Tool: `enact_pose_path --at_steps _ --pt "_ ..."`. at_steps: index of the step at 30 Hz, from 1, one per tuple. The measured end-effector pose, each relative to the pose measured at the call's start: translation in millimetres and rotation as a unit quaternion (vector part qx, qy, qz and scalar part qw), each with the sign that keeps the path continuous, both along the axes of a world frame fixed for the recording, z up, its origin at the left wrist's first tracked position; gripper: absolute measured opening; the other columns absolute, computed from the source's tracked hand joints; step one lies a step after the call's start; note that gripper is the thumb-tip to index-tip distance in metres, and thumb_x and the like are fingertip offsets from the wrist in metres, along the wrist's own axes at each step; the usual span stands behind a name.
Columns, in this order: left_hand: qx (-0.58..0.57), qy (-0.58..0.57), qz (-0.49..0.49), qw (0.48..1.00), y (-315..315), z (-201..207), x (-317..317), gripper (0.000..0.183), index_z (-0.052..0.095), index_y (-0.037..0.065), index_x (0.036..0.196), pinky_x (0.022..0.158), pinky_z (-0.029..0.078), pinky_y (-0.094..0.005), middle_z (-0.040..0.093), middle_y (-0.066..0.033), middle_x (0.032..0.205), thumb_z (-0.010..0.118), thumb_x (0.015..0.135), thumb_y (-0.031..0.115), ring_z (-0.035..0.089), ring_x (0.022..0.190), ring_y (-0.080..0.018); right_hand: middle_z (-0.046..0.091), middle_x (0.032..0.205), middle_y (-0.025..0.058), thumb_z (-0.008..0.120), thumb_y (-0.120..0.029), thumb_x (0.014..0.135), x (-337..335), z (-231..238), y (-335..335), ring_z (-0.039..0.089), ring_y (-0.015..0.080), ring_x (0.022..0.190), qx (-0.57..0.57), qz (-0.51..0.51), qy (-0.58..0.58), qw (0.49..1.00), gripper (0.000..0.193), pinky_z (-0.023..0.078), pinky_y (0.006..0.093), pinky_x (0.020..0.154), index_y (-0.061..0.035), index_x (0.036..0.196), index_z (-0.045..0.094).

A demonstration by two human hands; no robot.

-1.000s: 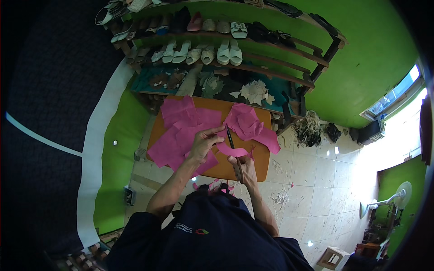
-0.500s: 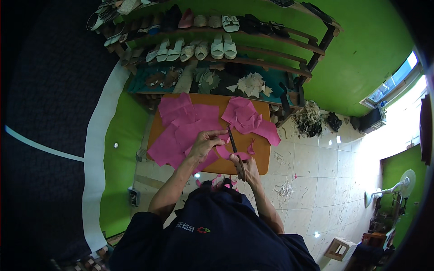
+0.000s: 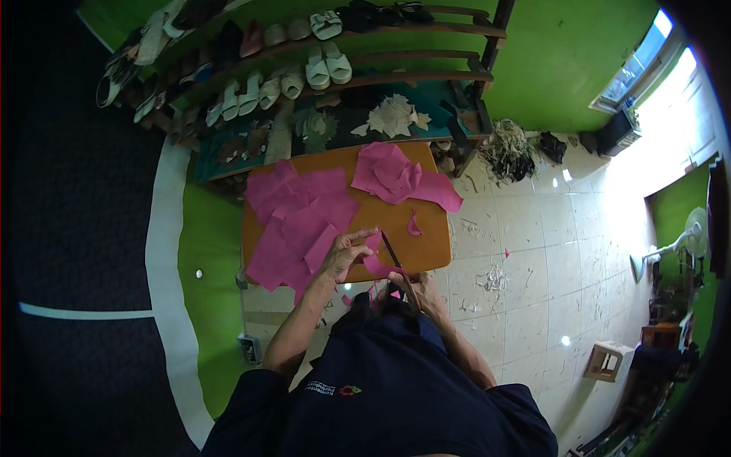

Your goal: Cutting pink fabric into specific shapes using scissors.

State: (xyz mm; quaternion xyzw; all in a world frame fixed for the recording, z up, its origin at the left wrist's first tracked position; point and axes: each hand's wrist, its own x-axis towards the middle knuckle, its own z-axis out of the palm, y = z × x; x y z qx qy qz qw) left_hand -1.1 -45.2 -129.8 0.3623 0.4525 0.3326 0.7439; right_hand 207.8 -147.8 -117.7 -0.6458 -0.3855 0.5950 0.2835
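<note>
Over the near edge of an orange-brown table point(image 3: 435, 247), my left hand point(image 3: 343, 257) pinches a small pink piece of sheet material point(image 3: 372, 244) between thumb and fingers. My right hand point(image 3: 423, 289) is closed around the handles of dark-bladed scissors point(image 3: 391, 250). Their blades point up and away, right beside the pink piece, and a curled pink strip hangs between the two hands. Overlapping pink sheets point(image 3: 301, 221) cover the table's left side. A second pink pile point(image 3: 387, 174) lies at the far right, with a thin curved pink offcut point(image 3: 413, 223) nearer me.
Behind the table stands a wooden rack point(image 3: 449, 75) with several pairs of shoes; its low shelf holds pale scraps point(image 3: 394, 116). Shreds point(image 3: 493, 279) litter the tiled floor at right, near a stool point(image 3: 608, 361) and a white fan point(image 3: 694, 231). Pink bits lie below the table's near edge.
My view has turned, so the rack and table sit differently in it. Both hands, still holding the pink piece and scissors, are now nearer the table's front edge.
</note>
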Motion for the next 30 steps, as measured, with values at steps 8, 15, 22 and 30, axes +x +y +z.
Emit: enact_pose_path --at_steps 8,15,22,30 --pt "0.078 0.009 0.043 0.996 75 -25 37 0.063 0.053 0.005 0.140 0.082 0.057 -0.0264 0.065 -0.0095 0.121 0.067 0.079 -0.002 0.068 0.089 -0.0142 0.070 0.071 0.0131 0.073 -0.067 0.077 32 -30 -45 0.066 0.0194 0.066 -0.059 -0.023 -0.059 0.996 0.074 0.050 0.0307 0.065 0.0062 0.086 0.074" --pt "0.158 0.304 0.149 0.928 92 -153 46 0.073 0.043 0.010 0.149 0.109 0.037 -0.0420 0.045 -0.0206 0.143 0.071 0.083 0.025 0.044 0.132 -0.0298 0.056 0.057 0.0068 0.070 -0.070 0.077 50 -62 -69 0.053 0.0141 0.051 -0.097 -0.076 -0.111 0.986 0.076 0.040 0.0305 0.047 0.0062 0.080 0.071" --pt "0.191 0.571 -0.051 0.797 -2 -219 100 0.084 0.026 0.005 0.154 0.115 0.018 -0.0635 0.014 -0.0295 0.160 0.063 0.089 0.042 0.012 0.147 -0.0495 0.048 0.053 0.0006 0.067 -0.071 0.078 69 -73 -76 0.046 0.0109 0.045 -0.109 -0.125 -0.108 0.980 0.072 0.035 0.0285 0.044 0.0004 0.076 0.068" --pt "0.444 0.438 -0.162 0.765 -110 -188 88 0.053 0.053 0.000 0.135 0.114 0.024 -0.0573 0.041 -0.0259 0.148 0.063 0.092 0.030 0.035 0.137 -0.0475 0.047 0.053 0.0009 0.069 -0.070 0.079 85 -50 -64 0.046 0.0103 0.044 -0.125 -0.160 -0.084 0.976 0.076 0.036 0.0287 0.043 0.0051 0.082 0.064"
